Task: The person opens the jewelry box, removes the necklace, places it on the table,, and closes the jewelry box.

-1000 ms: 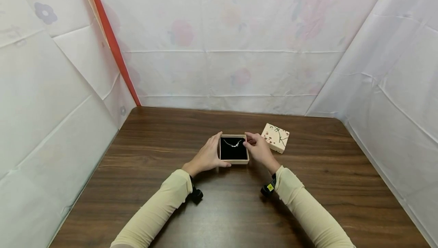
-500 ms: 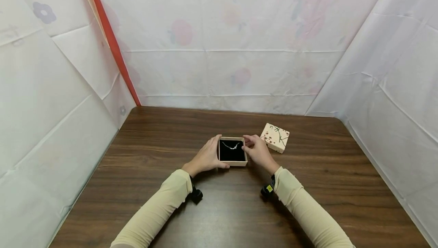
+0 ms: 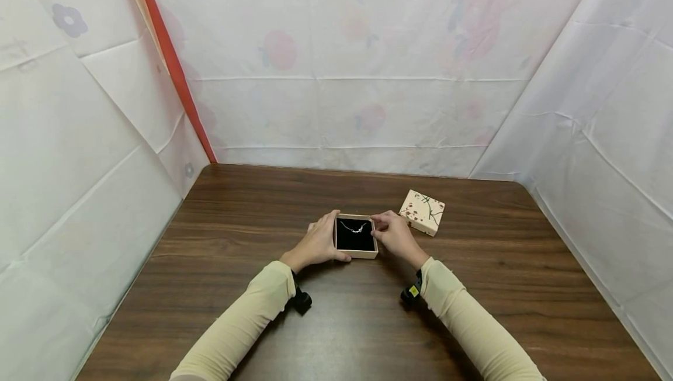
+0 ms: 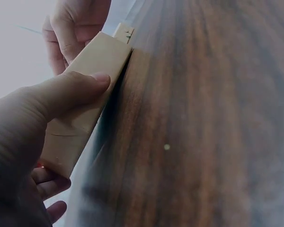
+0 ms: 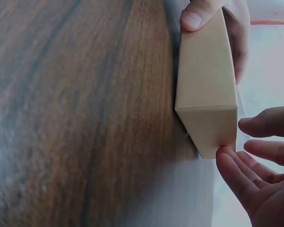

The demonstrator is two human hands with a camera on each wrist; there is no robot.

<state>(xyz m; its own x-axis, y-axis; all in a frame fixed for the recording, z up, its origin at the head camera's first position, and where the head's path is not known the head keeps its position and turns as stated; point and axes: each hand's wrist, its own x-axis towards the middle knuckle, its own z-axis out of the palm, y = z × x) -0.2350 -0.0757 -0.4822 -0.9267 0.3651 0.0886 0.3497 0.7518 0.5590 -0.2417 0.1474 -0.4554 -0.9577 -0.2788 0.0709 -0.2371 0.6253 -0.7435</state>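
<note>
A cream jewelry box (image 3: 357, 255) without its lid stands in front of me, lined with a black pad (image 3: 354, 242). On the pad lies a thin silver necklace (image 3: 353, 229). My left hand (image 3: 315, 243) grips the box from its left side; in the left wrist view, the thumb (image 4: 85, 90) lies along the front wall, with fingers behind. My right hand (image 3: 396, 238) is at the right side. In the right wrist view, a fingertip (image 5: 224, 150) touches the box wall, while the thumb (image 5: 267, 122) is near the upper rim, slightly apart.
The box lid (image 3: 423, 212), cream with red blossoms and green branches, lies behind and to the right of the right hand. White cloth walls surround the brown wooden table (image 3: 347, 322) at the back and sides. A red strip (image 3: 173, 65) runs down the left corner.
The box has slid a little toward me and slightly left, with both hands moving along. The necklace moved with it. The lid has stayed in place.
</note>
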